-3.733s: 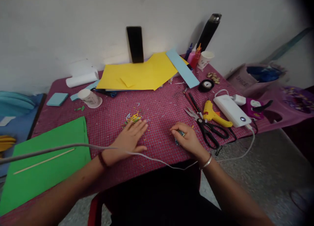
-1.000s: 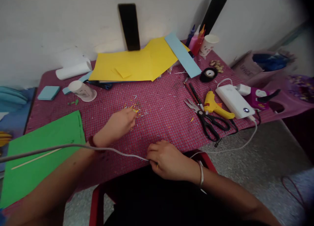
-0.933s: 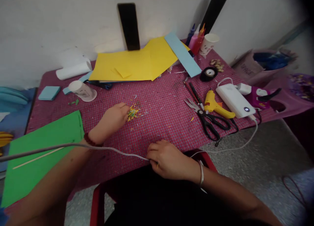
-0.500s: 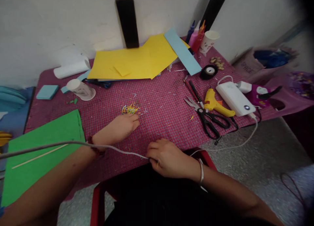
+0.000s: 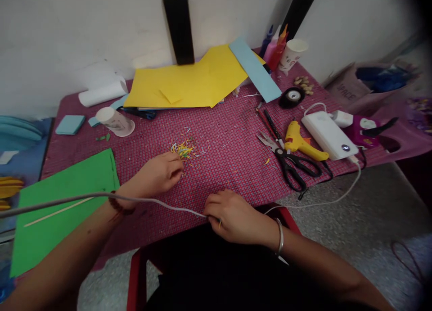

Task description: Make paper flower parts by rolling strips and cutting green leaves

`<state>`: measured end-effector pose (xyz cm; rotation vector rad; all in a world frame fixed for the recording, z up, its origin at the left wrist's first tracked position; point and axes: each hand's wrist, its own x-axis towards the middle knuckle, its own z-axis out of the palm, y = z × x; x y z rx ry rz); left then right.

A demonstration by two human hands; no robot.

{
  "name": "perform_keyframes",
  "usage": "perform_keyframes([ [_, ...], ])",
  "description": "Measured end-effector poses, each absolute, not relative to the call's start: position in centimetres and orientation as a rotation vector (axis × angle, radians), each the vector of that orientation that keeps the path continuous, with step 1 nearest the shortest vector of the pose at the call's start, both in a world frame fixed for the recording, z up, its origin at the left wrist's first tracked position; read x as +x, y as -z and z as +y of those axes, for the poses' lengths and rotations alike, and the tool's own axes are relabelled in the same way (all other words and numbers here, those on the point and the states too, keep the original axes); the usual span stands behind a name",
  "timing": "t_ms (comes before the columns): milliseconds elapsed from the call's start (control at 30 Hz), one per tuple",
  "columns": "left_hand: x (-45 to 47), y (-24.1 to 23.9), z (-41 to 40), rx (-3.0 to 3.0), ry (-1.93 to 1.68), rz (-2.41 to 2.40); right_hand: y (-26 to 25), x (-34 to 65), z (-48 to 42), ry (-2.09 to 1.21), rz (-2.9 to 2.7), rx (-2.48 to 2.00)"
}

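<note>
My left hand (image 5: 158,173) rests on the red checked tablecloth (image 5: 222,167), its fingers curled together just in front of a small pile of coloured paper scraps (image 5: 183,150). What the fingers hold is hidden. My right hand (image 5: 232,214) sits at the table's front edge with its fingers curled under. A thin yellow sliver shows beneath them. A grey cable (image 5: 84,197) runs across my left wrist and reaches the right hand.
A green sheet (image 5: 64,203) with a thin stick lies at the left. Yellow paper (image 5: 182,86) and a blue strip (image 5: 254,68) lie at the back, under a leaning phone (image 5: 178,29). Scissors (image 5: 293,167), a glue gun (image 5: 300,142) and a power bank (image 5: 329,133) are at the right. A tipped paper cup (image 5: 114,121) lies at the left.
My right hand left the table's middle for the front edge and stays there. My left hand went from flat to curled, reached the scrap pile, then drew back a little toward me.
</note>
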<state>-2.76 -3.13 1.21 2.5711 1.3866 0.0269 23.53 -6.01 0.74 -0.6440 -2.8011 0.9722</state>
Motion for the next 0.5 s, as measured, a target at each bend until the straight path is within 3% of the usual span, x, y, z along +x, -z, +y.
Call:
perform_keyframes([
  [500,-0.3,-1.2,-4.5,2.768,0.345,1.457,-1.3,23.4,-6.0,-1.033,-2.8,-0.607],
])
